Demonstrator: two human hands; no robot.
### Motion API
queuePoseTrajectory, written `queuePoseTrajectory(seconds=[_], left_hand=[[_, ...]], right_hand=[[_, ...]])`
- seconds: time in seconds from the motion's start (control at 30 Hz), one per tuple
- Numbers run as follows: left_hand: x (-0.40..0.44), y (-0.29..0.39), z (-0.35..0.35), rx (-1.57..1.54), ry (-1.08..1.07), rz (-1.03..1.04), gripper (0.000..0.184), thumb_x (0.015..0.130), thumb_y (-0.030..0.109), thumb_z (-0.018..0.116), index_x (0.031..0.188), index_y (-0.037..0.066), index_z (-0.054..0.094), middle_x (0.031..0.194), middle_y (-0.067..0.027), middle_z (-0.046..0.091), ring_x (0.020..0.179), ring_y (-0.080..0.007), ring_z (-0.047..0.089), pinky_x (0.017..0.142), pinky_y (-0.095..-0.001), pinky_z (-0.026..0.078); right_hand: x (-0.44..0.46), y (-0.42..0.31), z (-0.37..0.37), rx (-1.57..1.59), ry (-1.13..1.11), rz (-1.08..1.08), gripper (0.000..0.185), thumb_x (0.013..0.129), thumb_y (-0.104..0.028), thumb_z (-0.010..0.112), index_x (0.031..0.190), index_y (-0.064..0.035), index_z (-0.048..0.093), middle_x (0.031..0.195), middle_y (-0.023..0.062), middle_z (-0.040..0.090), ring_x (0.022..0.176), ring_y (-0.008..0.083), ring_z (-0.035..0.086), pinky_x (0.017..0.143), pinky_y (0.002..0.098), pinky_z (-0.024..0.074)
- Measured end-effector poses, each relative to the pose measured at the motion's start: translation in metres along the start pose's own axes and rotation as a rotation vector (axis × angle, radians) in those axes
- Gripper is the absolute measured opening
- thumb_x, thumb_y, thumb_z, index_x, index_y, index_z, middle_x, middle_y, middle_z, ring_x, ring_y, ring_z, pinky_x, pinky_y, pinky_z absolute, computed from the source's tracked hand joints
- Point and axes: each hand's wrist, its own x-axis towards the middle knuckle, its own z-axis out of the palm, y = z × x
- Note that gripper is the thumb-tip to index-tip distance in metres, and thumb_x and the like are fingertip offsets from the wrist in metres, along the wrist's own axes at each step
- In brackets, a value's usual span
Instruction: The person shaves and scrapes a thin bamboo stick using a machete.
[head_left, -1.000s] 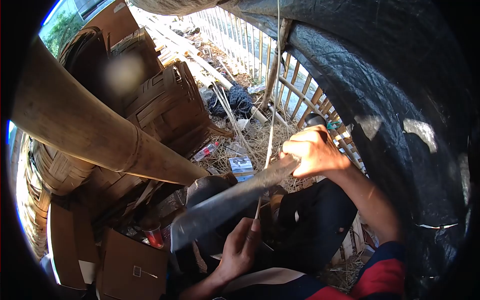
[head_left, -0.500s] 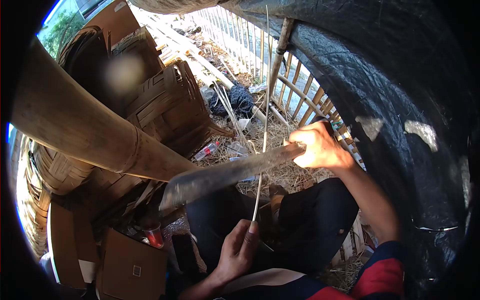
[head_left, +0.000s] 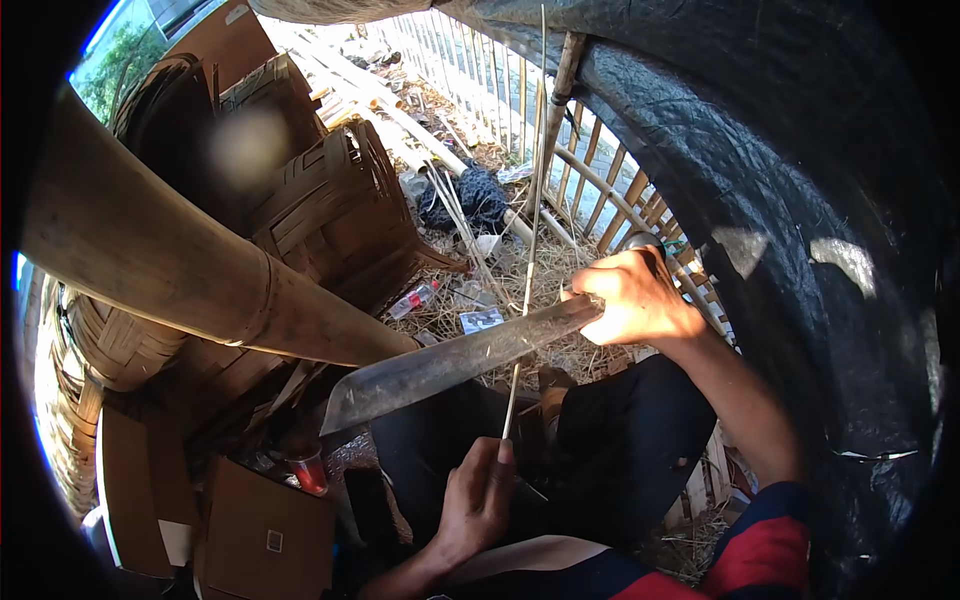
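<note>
Your left hand (head_left: pixel 475 505) was low in front of you, its thumb and fingers (head_left: pixel 503 460) pinched together on the lower part of a thin strip (head_left: pixel 511 408). From that pinch the strip rose nearly upright, well above both hands, its upper length bare of any grip. Your right hand (head_left: pixel 635 300) was higher and to the right, its fingers clamped around the handle of a machete (head_left: pixel 440 370). The blade slanted down to the left, crossing in front of the strip above your left fingers; whether the two touched, you could not tell from this view. Your bent legs (head_left: pixel 640 425) lay beneath the blade and beside your left hand. A thick bamboo pole (head_left: pixel 190 260) ran diagonally on the left, near the blade's tip, and straw (head_left: pixel 575 352) covered the ground beyond your legs.
</note>
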Motion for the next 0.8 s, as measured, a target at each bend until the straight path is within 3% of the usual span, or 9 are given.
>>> queuePoseTrajectory(seconds=[0.07,0.17,0.5,0.7,0.8], left_hand=[[0.0,-0.004,-0.001,-0.035,-0.009,-0.009,0.025,0.101,0.023,0.046,0.091,0.0,0.051,0.061,-0.0046,0.047,0.055,-0.0086,0.042,0.05,-0.0293,0.037],[0.001,0.005,-0.002,-0.084,-0.046,-0.059,0.026,0.101,0.023,0.046,0.09,0.001,0.052,0.062,-0.0014,0.046,0.057,-0.0069,0.041,0.051,-0.0267,0.036],[-0.003,0.008,-0.006,-0.193,-0.075,-0.074,0.03,0.102,0.028,0.045,0.087,0.003,0.051,0.065,0.0036,0.043,0.059,-0.0038,0.039,0.052,-0.0223,0.034],[-0.003,0.01,-0.007,-0.229,-0.072,-0.133,0.03,0.102,0.03,0.046,0.087,0.004,0.05,0.065,0.0043,0.043,0.057,-0.0027,0.038,0.051,-0.0209,0.032],[-0.004,0.009,-0.008,-0.249,-0.075,-0.126,0.03,0.102,0.03,0.046,0.087,0.004,0.05,0.065,0.0043,0.043,0.057,-0.0026,0.038,0.051,-0.0208,0.032]], right_hand=[[-0.001,0.004,-0.001,0.053,-0.077,0.088,0.023,0.057,-0.023,0.065,0.075,-0.0112,0.069,0.068,0.0091,0.065,0.065,0.0294,0.064,0.06,0.0401,0.0506],[-0.004,0.008,0.0,0.033,-0.08,0.108,0.023,0.056,-0.022,0.064,0.076,-0.0109,0.069,0.069,0.0095,0.065,0.066,0.0294,0.065,0.06,0.0393,0.0507],[-0.002,0.011,-0.003,0.096,-0.064,0.162,0.023,0.056,-0.021,0.065,0.076,-0.0105,0.069,0.07,0.0101,0.066,0.066,0.0304,0.065,0.061,0.0398,0.0512],[-0.005,0.027,0.004,0.058,-0.103,0.218,0.023,0.06,-0.021,0.068,0.08,-0.0099,0.07,0.069,0.015,0.065,0.065,0.034,0.064,0.062,0.0414,0.051],[-0.012,0.043,0.015,0.111,-0.003,0.164,0.026,0.061,-0.021,0.07,0.084,-0.0095,0.07,0.068,0.0168,0.063,0.065,0.0338,0.063,0.062,0.0416,0.0506]])
